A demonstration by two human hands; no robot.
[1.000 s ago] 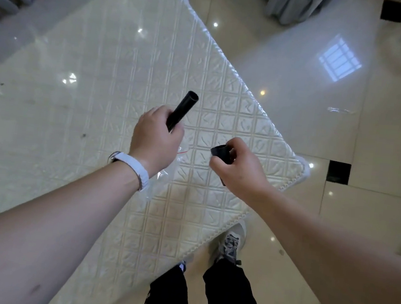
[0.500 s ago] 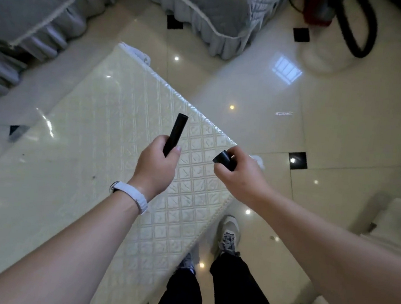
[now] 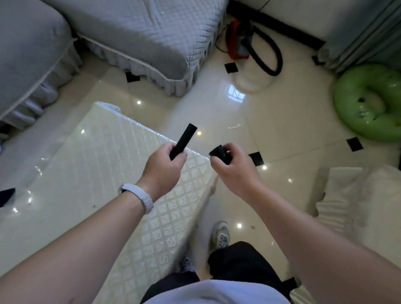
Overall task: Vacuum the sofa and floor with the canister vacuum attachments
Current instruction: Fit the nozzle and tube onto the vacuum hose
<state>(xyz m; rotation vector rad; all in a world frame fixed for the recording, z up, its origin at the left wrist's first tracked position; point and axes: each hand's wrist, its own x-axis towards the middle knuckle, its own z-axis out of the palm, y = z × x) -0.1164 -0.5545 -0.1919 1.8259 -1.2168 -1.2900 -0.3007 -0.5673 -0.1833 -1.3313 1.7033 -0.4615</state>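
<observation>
My left hand [image 3: 164, 166] grips a long black crevice tube [image 3: 185, 137] that points up and away from me. My right hand [image 3: 236, 172] holds a short black nozzle piece [image 3: 220, 153], partly hidden by the fingers. The two pieces are apart, roughly a hand's width. The red canister vacuum [image 3: 237, 42] stands far ahead by the wall, its black hose [image 3: 271, 57] looped on the floor. The grey quilted sofa [image 3: 135, 17] fills the upper left.
A low table with a cream patterned glossy cover [image 3: 106, 178] lies under my left arm. A green inflatable ring [image 3: 375, 101] sits at the right, a white fluffy seat [image 3: 373, 204] beside my right arm. Glossy tiled floor [image 3: 284, 126] stretches between. My legs and shoes are below.
My view has tilted up, so the sofa, vacuum and green ring came into sight. Both hands keep their pieces and stay about the same distance apart.
</observation>
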